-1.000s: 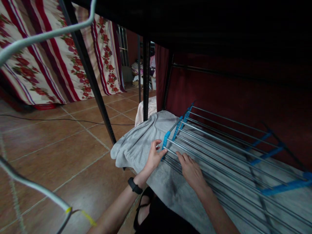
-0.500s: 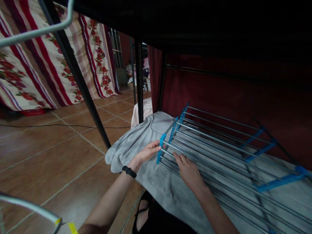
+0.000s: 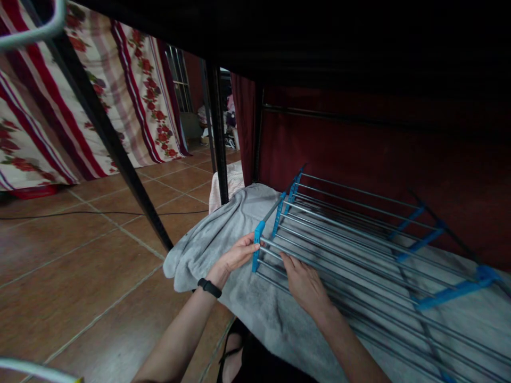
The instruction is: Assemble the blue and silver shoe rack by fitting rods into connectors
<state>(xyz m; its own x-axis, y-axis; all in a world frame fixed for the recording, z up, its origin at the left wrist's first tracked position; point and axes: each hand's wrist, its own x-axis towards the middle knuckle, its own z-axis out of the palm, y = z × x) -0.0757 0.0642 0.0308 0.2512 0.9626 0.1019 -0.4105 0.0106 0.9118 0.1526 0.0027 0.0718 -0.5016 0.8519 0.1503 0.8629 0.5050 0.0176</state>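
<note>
A clothes drying rack (image 3: 343, 255) with thin metal rods and blue plastic end pieces lies on a grey blanket (image 3: 275, 324). My left hand (image 3: 240, 252), wearing a black wristband, pinches the blue end piece (image 3: 256, 250) at the rack's near left corner, thumb in front. To its right, my right hand (image 3: 305, 279) lies over the rods near the same corner, its fingers bent around a rod. Its fingertips are partly hidden. Farther right, another blue bracket (image 3: 451, 295) joins the rods to a dark leg.
Black metal posts (image 3: 104, 127) and a dark overhead surface (image 3: 339, 42) frame the space. A dark red cloth (image 3: 359, 138) hangs behind the rack. On the left are a floral striped curtain (image 3: 136, 106), a tiled floor (image 3: 91, 276) with a cable (image 3: 99, 213), and a pale curved bar (image 3: 40, 368).
The whole view has shifted slightly, so the rack and hands sit a little farther left. Both hands keep nearly the same places on the rack.
</note>
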